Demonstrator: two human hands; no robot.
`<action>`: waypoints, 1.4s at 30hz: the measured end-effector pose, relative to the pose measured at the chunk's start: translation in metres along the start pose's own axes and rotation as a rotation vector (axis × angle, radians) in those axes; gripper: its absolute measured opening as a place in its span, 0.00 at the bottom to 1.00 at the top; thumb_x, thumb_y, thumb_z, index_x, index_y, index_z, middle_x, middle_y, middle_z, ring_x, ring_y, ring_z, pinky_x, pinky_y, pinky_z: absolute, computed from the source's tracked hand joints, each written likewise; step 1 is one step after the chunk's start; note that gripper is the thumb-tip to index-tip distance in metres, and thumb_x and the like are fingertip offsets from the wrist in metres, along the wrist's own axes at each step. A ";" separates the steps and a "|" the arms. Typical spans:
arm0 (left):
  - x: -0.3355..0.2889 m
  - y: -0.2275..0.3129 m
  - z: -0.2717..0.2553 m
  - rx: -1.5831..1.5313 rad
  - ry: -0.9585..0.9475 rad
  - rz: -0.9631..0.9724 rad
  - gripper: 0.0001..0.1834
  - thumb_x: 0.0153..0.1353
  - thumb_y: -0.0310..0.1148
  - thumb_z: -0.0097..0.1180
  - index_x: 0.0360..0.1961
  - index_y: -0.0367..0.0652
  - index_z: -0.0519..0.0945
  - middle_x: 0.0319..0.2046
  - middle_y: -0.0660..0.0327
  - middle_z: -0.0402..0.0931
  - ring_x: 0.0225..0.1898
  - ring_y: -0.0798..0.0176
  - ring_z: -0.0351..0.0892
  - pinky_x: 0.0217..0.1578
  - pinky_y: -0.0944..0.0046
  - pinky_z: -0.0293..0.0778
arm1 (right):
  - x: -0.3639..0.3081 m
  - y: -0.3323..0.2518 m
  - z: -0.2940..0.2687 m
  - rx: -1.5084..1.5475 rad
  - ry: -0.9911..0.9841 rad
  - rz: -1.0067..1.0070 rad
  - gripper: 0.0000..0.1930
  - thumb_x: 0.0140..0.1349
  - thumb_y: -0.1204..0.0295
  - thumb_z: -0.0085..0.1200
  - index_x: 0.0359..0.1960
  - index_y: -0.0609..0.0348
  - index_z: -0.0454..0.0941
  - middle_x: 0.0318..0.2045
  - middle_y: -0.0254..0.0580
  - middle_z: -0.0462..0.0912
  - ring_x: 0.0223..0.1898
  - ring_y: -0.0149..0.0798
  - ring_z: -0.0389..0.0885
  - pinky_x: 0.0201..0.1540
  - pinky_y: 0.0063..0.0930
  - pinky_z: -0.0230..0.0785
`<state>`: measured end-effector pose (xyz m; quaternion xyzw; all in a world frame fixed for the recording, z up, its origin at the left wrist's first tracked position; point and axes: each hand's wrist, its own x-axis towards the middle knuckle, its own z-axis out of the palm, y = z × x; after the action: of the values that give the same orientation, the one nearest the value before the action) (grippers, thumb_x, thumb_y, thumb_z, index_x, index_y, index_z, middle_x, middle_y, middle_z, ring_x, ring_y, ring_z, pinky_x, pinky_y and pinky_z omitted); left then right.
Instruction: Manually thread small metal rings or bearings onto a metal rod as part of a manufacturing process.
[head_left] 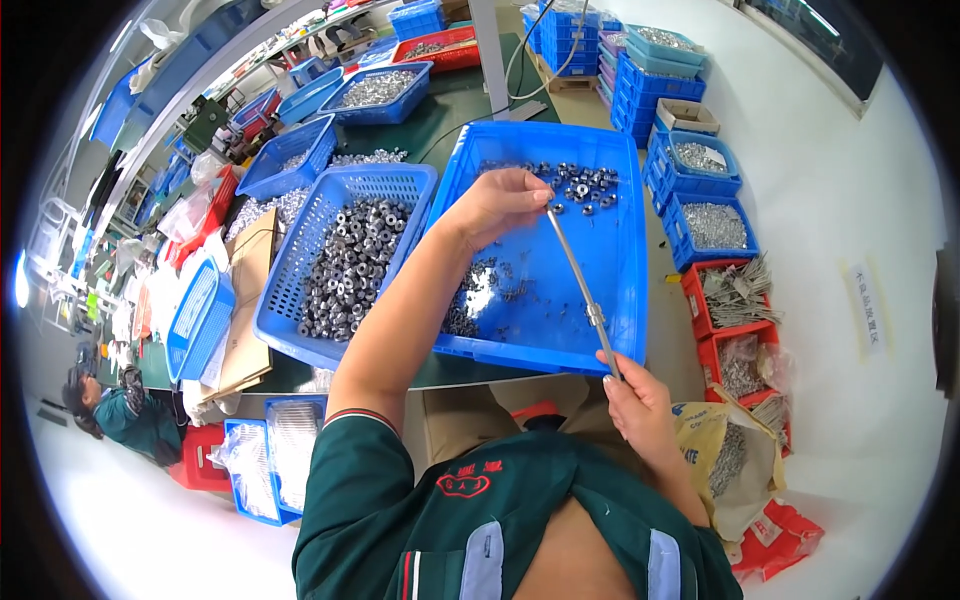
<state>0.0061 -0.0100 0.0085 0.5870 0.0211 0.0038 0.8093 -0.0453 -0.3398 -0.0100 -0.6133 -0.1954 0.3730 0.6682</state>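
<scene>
Evidently, the left grip [505, 205] pinches a slim metal rod [571, 253] at its eleven-o'clock end while the right grip [638, 405] clasps its five-o'clock end, slanting over a blue tray [622, 270] with a perforated basket [300, 248] of metal rings [348, 265] at nine o'clock.

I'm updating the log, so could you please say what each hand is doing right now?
Left hand: closed, pinching at the metal rod's far end; fingertip detail unclear.
Right hand: closed, holding the rod's near end.
</scene>
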 end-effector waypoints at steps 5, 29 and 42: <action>-0.003 0.002 0.015 -0.103 -0.129 -0.007 0.11 0.56 0.32 0.60 0.36 0.36 0.78 0.27 0.62 0.74 0.27 0.68 0.70 0.32 0.68 0.68 | 0.000 -0.007 -0.001 0.171 -0.070 0.021 0.18 0.66 0.76 0.41 0.58 0.63 0.65 0.17 0.23 0.61 0.13 0.15 0.55 0.15 0.10 0.47; -0.009 -0.026 0.055 0.020 -0.436 -0.101 0.14 0.51 0.31 0.65 0.37 0.34 0.80 0.28 0.61 0.78 0.30 0.69 0.74 0.35 0.69 0.69 | 0.014 -0.016 0.020 0.189 0.040 -0.018 0.18 0.66 0.76 0.41 0.58 0.62 0.65 0.15 0.22 0.60 0.13 0.16 0.55 0.14 0.12 0.47; 0.018 -0.028 -0.053 1.119 0.519 0.140 0.13 0.52 0.36 0.56 0.35 0.41 0.82 0.32 0.53 0.80 0.38 0.52 0.79 0.42 0.59 0.72 | 0.008 -0.003 0.010 0.168 0.040 0.037 0.18 0.65 0.75 0.42 0.57 0.62 0.65 0.16 0.23 0.62 0.13 0.15 0.55 0.15 0.11 0.47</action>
<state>0.0215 0.0321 -0.0347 0.9023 0.1775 0.1880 0.3451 -0.0460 -0.3272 -0.0068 -0.5658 -0.1385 0.3880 0.7142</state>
